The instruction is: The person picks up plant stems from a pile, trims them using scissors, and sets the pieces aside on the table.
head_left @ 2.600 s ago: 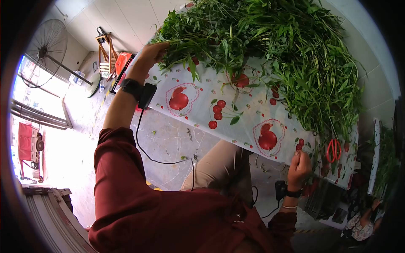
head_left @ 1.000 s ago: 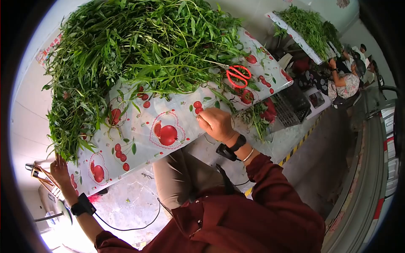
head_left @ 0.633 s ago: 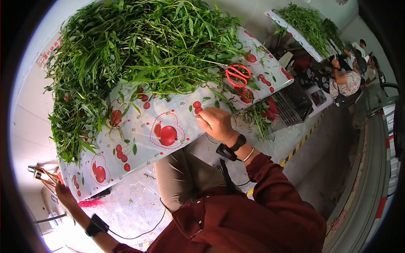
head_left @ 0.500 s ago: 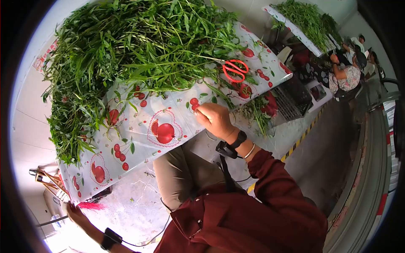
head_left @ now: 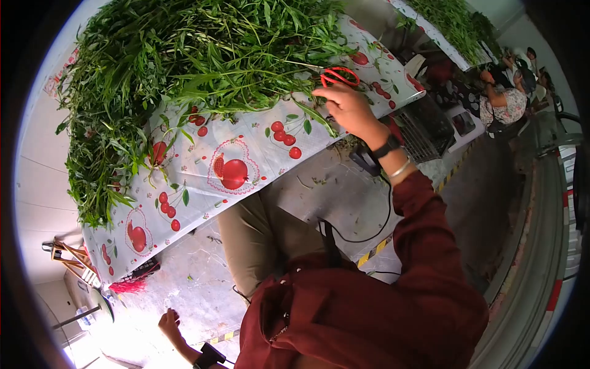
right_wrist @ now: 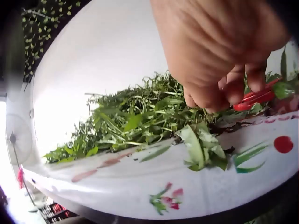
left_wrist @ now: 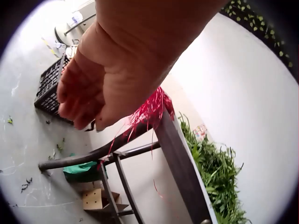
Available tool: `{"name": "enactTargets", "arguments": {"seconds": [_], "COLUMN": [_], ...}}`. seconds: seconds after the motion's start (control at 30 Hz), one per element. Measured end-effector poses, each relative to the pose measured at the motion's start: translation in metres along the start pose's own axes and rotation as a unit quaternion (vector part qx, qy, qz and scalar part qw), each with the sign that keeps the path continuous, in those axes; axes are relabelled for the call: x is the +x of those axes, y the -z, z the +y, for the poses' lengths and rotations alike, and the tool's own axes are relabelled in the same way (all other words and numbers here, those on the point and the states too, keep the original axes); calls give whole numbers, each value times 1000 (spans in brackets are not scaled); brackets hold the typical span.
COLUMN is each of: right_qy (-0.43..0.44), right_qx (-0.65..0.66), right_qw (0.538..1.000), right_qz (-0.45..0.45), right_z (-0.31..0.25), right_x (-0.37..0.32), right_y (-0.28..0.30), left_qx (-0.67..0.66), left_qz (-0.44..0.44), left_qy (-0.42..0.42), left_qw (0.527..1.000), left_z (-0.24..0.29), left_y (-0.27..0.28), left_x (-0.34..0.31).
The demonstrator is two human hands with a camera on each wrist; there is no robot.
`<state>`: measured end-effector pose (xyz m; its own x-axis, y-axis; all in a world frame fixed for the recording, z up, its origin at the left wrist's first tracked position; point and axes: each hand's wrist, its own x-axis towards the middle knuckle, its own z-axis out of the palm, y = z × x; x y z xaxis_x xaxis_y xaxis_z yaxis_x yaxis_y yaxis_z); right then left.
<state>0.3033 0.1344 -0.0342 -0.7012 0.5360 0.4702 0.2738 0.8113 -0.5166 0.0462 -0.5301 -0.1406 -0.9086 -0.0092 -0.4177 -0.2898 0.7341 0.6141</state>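
Note:
Bare of any object, my left hand (head_left: 172, 326) hangs low, away from the table's left end; its fingers are loosely curled in the left wrist view, near red plastic strands (left_wrist: 152, 109). My right hand (head_left: 351, 111) is over the table's front edge, just in front of the red-handled scissors (head_left: 342, 72). In the right wrist view its bent fingers point down at the front of the leafy green pile (right_wrist: 135, 121), beside the red handles (right_wrist: 256, 99); whether they touch the leaves is unclear. The scissors' blades point left along the pile (head_left: 184, 55).
The table wears a white cloth (head_left: 203, 184) printed with fruit. Beyond its right end are a black crate (head_left: 418, 132), a second table of greens (head_left: 455, 27) and seated people. A wooden folding stool (head_left: 77, 261) and a fan base stand at the left.
My left hand left the table's left end and dropped down and toward me. My right hand moved forward and right from the front edge to the scissors. The head view turned, then shifted slightly.

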Motion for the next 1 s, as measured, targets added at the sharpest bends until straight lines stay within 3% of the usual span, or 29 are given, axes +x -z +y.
{"name": "enactTargets", "arguments": {"seconds": [0.03,0.13,0.2,0.27,0.37,0.4,0.6,0.67,0.8,0.87,1.0], "right_qy": [41,65,52,46,23,9,-50,-67,-47,-43,-79], "right_qx": [-42,-50,-45,-31,-25,-42,-24,-20,3,0,15], "right_qw": [997,994,994,996,999,999,998,998,998,999,995], "right_qz": [-48,-69,-81,-70,-22,-14,14,10,31,33,55], "right_z": [3,14,14,14,17,16,27,28,28,30,52], "right_x": [5,13,12,6,-13,-19,-50,-54,-54,-55,-70], "right_y": [-4,-17,-8,-9,-2,3,28,30,31,33,46], "left_qx": [22,47,73,115,12,51,7,-34,-44,-34,-11], "left_qz": [-36,-102,-135,-109,-155,-151,-156,-163,-212,-172,-92], "left_qy": [-11,-43,-146,-225,-278,-324,-547,-572,-680,-740,-728], "left_qw": [999,993,977,961,948,933,823,803,701,649,679], "left_z": [-1,27,35,68,129,154,260,289,342,359,376], "left_y": [-9,-41,-55,-74,-100,-105,-141,-162,-211,-240,-269], "left_x": [0,-19,-14,-28,-60,-73,-111,-120,-145,-149,-133]}}
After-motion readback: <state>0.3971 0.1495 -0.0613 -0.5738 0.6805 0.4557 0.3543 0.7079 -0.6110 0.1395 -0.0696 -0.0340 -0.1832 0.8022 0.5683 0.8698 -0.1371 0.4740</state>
